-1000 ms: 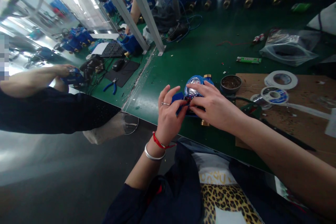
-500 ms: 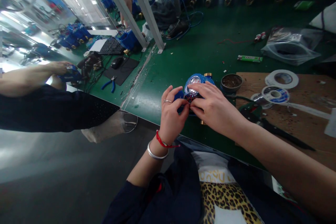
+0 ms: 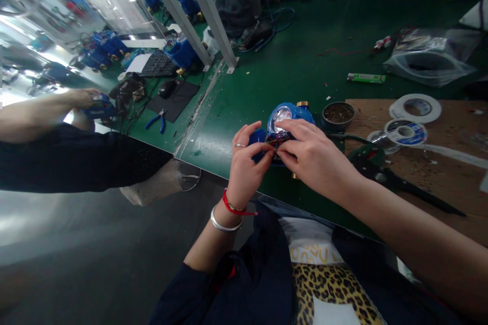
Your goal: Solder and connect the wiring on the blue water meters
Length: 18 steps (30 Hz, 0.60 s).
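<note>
A blue water meter [image 3: 291,109] with a round clear dial and brass ends lies on the green bench in front of me. Thin coloured wires [image 3: 277,139] come out of its opened front part. My left hand [image 3: 248,158] pinches a wire between thumb and forefinger at the meter's near side. From the right, my right hand [image 3: 310,151] pinches the wires close to the left fingertips, its upper fingers resting over the dial. Beside the left fingers a blue cover [image 3: 257,138] shows. The wire ends are partly hidden by my fingertips.
Right of the meter are a round tin [image 3: 338,113], a solder spool [image 3: 404,133], a tape roll [image 3: 415,107] and dark-handled cutters [image 3: 385,176] on cardboard. A green battery [image 3: 366,78] lies behind. A co-worker's arm [image 3: 41,111] reaches in at left, near blue pliers [image 3: 157,121].
My left hand has shifted slightly left and its fingers have lowered, showing more of the blue cover. The right hand stays at the wires. The view has tilted a little.
</note>
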Available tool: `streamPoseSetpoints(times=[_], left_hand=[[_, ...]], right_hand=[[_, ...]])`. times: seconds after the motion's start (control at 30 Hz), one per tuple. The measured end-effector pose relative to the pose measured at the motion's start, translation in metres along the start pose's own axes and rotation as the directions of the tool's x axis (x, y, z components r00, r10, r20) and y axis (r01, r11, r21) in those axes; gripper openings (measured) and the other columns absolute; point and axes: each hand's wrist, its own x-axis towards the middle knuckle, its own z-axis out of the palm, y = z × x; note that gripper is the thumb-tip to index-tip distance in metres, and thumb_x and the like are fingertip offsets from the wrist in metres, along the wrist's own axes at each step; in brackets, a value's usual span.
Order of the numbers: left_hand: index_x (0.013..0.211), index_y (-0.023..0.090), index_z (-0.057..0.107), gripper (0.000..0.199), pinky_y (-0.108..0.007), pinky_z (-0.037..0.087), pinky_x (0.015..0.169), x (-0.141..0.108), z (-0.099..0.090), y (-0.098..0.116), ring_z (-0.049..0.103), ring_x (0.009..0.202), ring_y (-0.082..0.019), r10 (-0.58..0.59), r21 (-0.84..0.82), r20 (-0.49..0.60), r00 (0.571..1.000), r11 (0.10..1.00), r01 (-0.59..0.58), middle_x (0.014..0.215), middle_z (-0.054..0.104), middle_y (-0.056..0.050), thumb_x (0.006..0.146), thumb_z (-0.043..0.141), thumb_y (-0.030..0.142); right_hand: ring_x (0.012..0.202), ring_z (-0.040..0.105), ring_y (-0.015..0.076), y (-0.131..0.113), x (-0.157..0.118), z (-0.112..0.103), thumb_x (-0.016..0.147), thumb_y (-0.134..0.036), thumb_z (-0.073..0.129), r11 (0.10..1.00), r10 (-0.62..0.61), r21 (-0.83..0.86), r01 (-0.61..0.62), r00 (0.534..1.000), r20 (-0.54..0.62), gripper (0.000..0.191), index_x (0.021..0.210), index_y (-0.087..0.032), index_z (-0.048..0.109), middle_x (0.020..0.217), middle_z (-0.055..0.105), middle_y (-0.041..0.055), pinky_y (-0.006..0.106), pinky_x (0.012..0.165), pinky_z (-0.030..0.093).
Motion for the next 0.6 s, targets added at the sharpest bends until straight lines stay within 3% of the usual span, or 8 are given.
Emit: streamPoseSetpoints(times=[0.37, 0.6], left_hand=[[0.085, 0.021, 0.072, 0.005, -0.052, 0.033, 0.114, -0.0002, -0.0008, -0.0001, 0.038, 0.137, -0.027, -0.017, -0.013, 0.028, 0.999, 1.0, 0.017, 0.144, 0.046, -0.005, 0.083, 0.068, 0.019], [0.079, 0.019, 0.069, 0.011, -0.052, 0.036, 0.111, 0.0012, 0.0011, 0.0056, 0.046, 0.13, -0.027, -0.04, -0.014, -0.01, 0.999, 0.999, 0.04, 0.134, 0.054, -0.007, 0.087, 0.063, 0.023]], right_hand=[[0.125, 0.051, 0.0294, -0.0004, 0.0007, -0.0007, 0.088, -0.015, 0.054, 1.0, 0.009, 0.013, -0.009, 1.0, -0.007, 0.022, 0.086, -0.011, 0.076, 0.131, 0.059, 0.0153, 0.048, 0.109, 0.04], [0.124, 0.052, 0.0291, 0.0002, 0.0002, 0.0009, 0.089, -0.016, 0.053, 1.0, 0.009, 0.03, -0.009, 1.0, -0.013, 0.023, 0.087, -0.013, 0.076, 0.131, 0.06, 0.0138, 0.051, 0.109, 0.039]])
